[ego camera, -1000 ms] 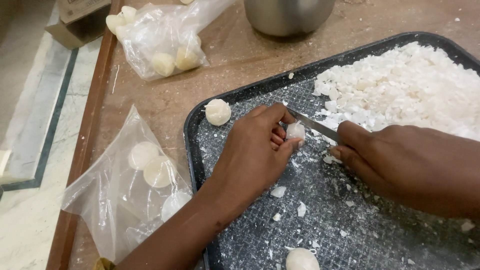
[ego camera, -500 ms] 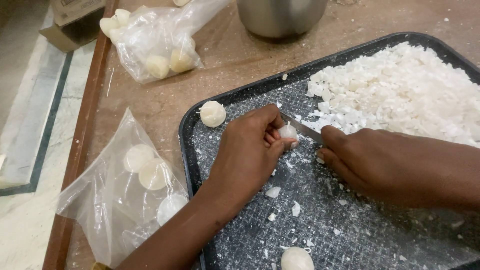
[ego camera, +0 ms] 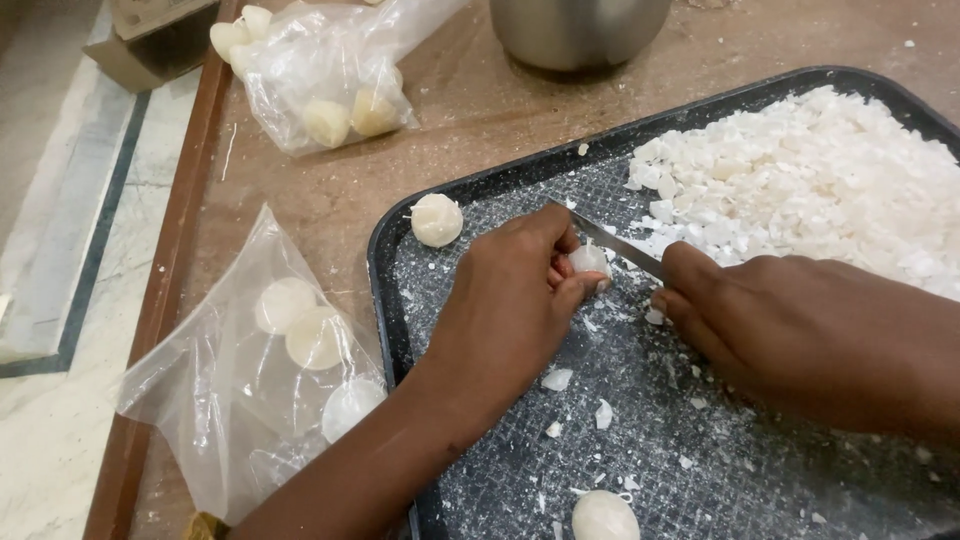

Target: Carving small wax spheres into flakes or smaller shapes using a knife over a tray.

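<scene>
A: Your left hand (ego camera: pixel 520 300) pinched a small white piece (ego camera: pixel 590 261) mid-tray; your right hand (ego camera: pixel 790 330) clamped the knife (ego camera: pixel 615 243).

B: Progress? Big chopped heap (ego camera: pixel 810 180) at two o'clock; whole balls (ego camera: pixel 437 219) remained, more bagged (ego camera: pixel 300 325) at nine.

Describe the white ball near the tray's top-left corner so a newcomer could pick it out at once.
Start at the dark tray on the brown table. In its near-left corner, just beyond the left hand, sits a whole white ball. Unlike the piece being cut by the knife, it lies untouched, and it is outside both plastic bags.
</scene>
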